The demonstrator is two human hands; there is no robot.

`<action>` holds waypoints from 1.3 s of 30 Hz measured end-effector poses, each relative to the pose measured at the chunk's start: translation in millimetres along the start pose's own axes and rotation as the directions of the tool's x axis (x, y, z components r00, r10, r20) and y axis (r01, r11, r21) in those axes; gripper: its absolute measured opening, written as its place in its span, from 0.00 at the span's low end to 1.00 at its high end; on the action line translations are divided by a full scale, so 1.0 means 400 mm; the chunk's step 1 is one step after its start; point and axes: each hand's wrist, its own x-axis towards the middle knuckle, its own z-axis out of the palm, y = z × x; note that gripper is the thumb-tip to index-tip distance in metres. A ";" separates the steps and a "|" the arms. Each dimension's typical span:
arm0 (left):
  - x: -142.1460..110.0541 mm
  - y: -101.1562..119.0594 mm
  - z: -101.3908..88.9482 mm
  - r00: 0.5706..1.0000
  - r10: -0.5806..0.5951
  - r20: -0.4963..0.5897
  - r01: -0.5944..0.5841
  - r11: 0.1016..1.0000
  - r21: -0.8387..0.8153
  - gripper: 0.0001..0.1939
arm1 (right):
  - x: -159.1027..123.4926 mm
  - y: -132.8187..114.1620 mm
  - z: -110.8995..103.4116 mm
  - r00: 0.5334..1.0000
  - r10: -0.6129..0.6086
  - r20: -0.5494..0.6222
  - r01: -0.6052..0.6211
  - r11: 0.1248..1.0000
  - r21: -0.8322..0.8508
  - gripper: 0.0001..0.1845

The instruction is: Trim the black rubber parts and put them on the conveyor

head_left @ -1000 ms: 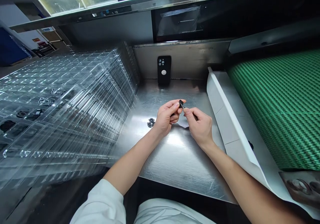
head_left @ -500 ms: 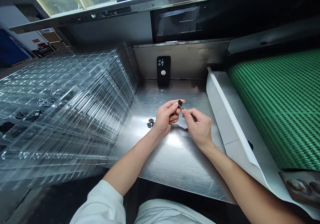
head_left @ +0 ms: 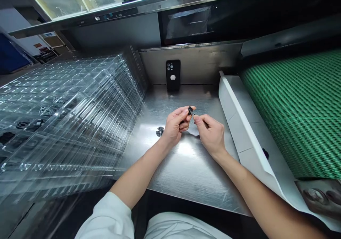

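Left hand [head_left: 174, 127] pinches a black part [head_left: 190, 110], right hand [head_left: 212, 134] a slim tool [head_left: 192, 114] seemingly working it, which needs steadiness next.

We hold a small black part [head_left: 190, 110] at the thumb and fingertips of our left hand [head_left: 174, 126], its body compact and partly covered by the thumb; at this size we cannot make out its finer details. From the pinched thumb and fingers of our right hand [head_left: 211, 134], a slim, pale metallic tool [head_left: 192, 114] points toward the left hand, slanted, its tip at the part. Most of the tool is hidden inside our right hand.
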 end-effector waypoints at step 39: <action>-0.002 0.000 -0.002 0.999 -0.023 0.024 0.024 0.999 -0.027 0.20 | 0.003 -0.001 -0.001 1.000 0.024 0.003 -0.024 0.996 0.082 0.27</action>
